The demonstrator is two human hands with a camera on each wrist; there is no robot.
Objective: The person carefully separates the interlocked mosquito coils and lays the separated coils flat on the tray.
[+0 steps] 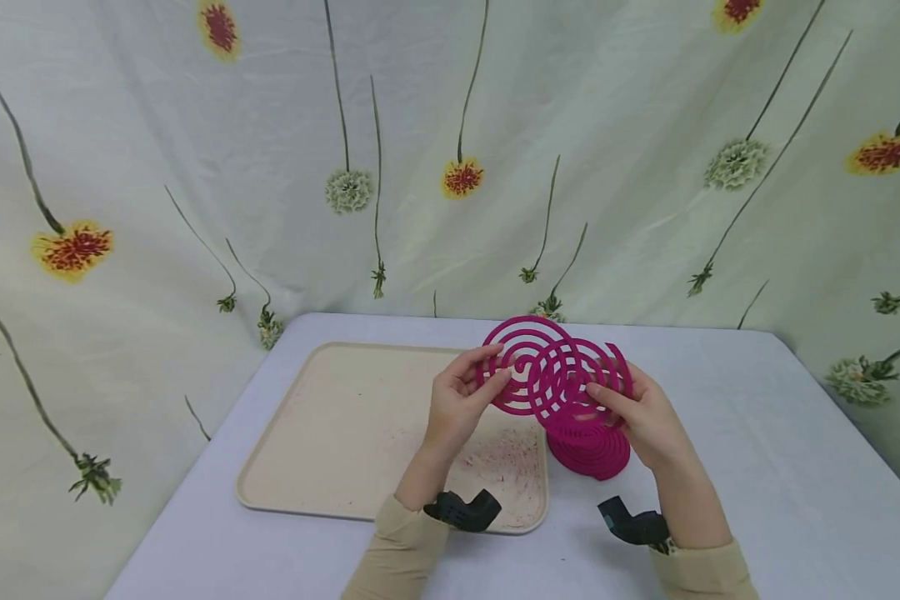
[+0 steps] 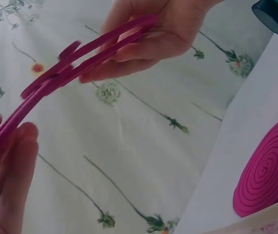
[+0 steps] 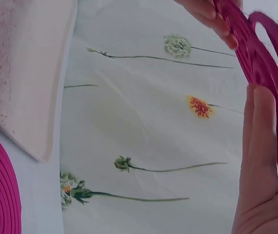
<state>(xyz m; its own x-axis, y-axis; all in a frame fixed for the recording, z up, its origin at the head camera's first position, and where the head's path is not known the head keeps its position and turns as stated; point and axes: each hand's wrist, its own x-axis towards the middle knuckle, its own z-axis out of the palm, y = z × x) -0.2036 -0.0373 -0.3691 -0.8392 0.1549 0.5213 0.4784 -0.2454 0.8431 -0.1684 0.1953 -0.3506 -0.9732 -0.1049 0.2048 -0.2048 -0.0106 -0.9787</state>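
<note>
Two magenta spiral mosquito coils are up in the air above the tray's right edge, partly overlapping. My left hand pinches the left coil at its outer left side, thumb in front. On the other side, my right hand grips the right coil with thumb and fingers. Seen edge-on in the left wrist view, the coils' strands lie close together and cross; whether they are still joined I cannot tell. Below them on the table is a flat magenta coil stack, also in the right wrist view.
A beige tray lies left of the stack, with reddish crumbs scattered over its right part. The white-clothed table extends to the right. A flower-printed curtain hangs behind it.
</note>
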